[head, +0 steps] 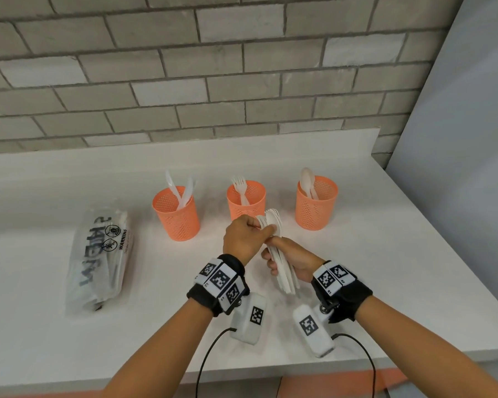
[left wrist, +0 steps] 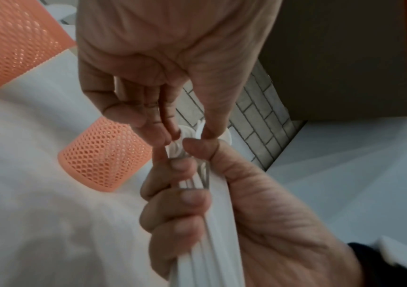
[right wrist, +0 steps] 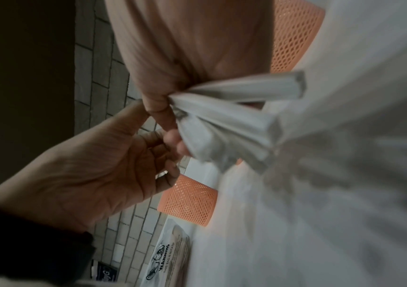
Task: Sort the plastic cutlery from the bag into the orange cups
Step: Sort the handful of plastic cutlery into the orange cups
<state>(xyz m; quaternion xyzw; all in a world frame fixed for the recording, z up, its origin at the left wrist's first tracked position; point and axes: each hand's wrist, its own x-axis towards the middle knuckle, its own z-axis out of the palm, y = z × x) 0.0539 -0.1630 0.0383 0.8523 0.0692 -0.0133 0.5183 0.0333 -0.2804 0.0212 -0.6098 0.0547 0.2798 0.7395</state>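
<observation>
My right hand [head: 273,255] grips a bundle of white plastic cutlery [head: 283,272] by the handles, above the counter in front of the middle cup. My left hand [head: 259,228] pinches the rounded spoon heads [head: 272,221] at the bundle's top. The left wrist view shows the left hand's fingertips [left wrist: 170,134] on a white head, and the right hand [left wrist: 192,194] wrapped round the handles [left wrist: 217,242]. Three orange mesh cups stand behind: the left cup [head: 177,216] holds knives, the middle cup [head: 246,199] forks, the right cup [head: 316,208] spoons. The handle ends [right wrist: 234,116] fan out from the right hand [right wrist: 165,110].
The clear plastic bag [head: 101,259] with black print lies on the white counter [head: 385,268] at the left, with some cutlery still inside. A grey brick wall [head: 213,81] backs the counter. The counter's front edge and right edge are close.
</observation>
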